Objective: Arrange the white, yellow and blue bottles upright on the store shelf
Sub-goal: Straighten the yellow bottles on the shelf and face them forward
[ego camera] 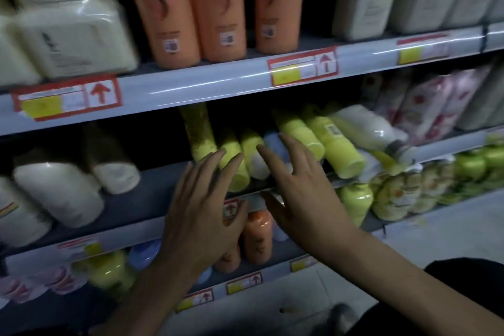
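The yellow bottles (338, 148) are lying toppled on the middle store shelf (152, 199), piled against one another. A pale blue bottle (272, 142) is wedged among them, and a white bottle (365, 128) is leaning at the right end of the heap. Their long axes are running from the dark back of the shelf down toward its front lip, slanting rightward, so their round ends are facing outward (whether those ends are caps or bases is lost in the blur). One taller yellowish bottle (196, 131) at the left of the group is standing close to upright.

Both hands are holding nothing. The left hand (207, 213) is hovering with fingers straight and spread, its tips overlapping the nearest yellow bottle. The right hand (302, 194) is spread the same way, with its fingertips over the pale blue one. Whether either hand is actually touching a bottle cannot be told.

The bottles are looking like smooth, glossy plastic, so they are probably stiff-walled, fairly light and somewhat slippery. Being round, they are likely to roll. Wrapping fingers and thumb around the mid-body seems the surest hold. Because they are resting on each other, lifting one may be letting its neighbours slide toward the lip.
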Demonstrator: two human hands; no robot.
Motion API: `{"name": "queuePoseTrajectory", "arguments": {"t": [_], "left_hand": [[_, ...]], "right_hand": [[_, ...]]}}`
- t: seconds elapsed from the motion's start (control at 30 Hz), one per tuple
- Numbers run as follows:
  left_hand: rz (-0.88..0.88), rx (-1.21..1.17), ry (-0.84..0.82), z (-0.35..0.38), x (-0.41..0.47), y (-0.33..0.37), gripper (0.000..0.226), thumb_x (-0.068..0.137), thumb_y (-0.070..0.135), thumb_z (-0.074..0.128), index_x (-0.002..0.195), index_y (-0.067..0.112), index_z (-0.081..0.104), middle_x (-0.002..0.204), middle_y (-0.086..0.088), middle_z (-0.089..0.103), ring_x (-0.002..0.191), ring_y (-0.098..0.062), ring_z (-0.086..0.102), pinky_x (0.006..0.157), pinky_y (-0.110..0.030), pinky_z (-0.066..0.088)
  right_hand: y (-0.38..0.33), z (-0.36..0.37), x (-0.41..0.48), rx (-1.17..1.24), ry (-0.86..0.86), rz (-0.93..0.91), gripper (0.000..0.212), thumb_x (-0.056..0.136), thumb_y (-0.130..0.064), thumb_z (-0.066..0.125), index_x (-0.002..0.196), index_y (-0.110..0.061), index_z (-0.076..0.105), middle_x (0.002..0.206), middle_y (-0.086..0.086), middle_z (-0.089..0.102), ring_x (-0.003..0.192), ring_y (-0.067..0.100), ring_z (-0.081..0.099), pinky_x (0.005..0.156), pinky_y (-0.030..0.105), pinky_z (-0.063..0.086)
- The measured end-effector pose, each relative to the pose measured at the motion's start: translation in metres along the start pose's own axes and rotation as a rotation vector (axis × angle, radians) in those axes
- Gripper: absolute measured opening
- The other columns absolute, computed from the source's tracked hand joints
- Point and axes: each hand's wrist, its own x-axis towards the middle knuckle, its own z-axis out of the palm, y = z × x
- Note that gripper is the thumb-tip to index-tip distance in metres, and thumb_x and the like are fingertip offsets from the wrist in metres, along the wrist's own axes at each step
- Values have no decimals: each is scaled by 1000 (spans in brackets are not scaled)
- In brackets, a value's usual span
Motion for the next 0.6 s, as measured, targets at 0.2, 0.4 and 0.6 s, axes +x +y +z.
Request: {"name": "queuePoseTrajectory", "arguments": {"t": [0.2, 0.4, 0.6], "left_hand": [[149, -125, 27, 42, 33, 62, 59, 95, 38, 64, 150, 20, 53, 149, -5, 53, 135, -34, 53, 109, -55, 44], [250, -131, 5, 69, 80, 133, 59, 91, 41, 61, 147, 24, 55, 147, -3, 55, 132, -28, 55, 105, -45, 47], [292, 14, -119, 102, 136, 182, 64, 85, 47, 47, 145, 25, 54, 140, -6, 58, 125, -29, 57, 97, -44, 49]], "right_hand": [[73, -37, -15, -31, 198, 227, 69, 79, -6, 71, 145, -10, 53, 146, 25, 48, 131, 48, 47, 101, 54, 49], [143, -56, -33, -2, 332, 480, 57, 85, -25, 70, 140, -16, 56, 136, 18, 52, 124, 41, 51, 97, 48, 49], [184, -59, -30, 12, 166, 647, 60, 88, -45, 70, 139, -18, 53, 122, 12, 64, 115, 35, 56, 88, 45, 52]]}}
